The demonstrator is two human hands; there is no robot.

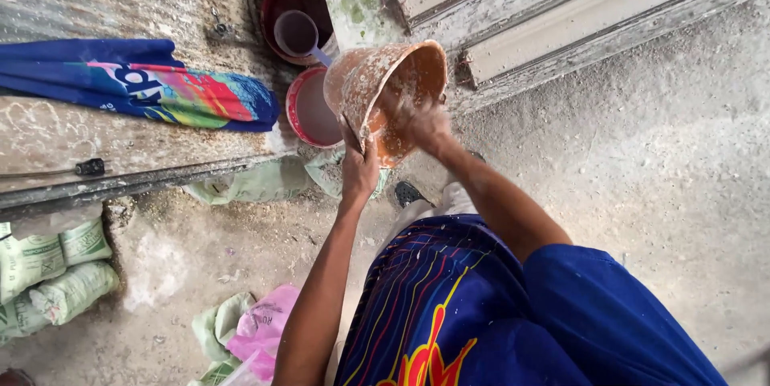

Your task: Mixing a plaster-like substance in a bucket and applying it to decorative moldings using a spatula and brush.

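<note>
Mid-clean, I'd judge: left hand (358, 171) clamps the rim of the tilted orange bucket (385, 93) held above the red basin (309, 109), right hand (421, 121) inside against the wall, finger closure unclear; pale crust remains outside.

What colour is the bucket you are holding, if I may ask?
Orange bucket, smeared with whitish residue; the head view shows it.

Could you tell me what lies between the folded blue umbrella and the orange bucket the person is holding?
In the head view, a red tub stands between the folded umbrella and the orange bucket.
</note>
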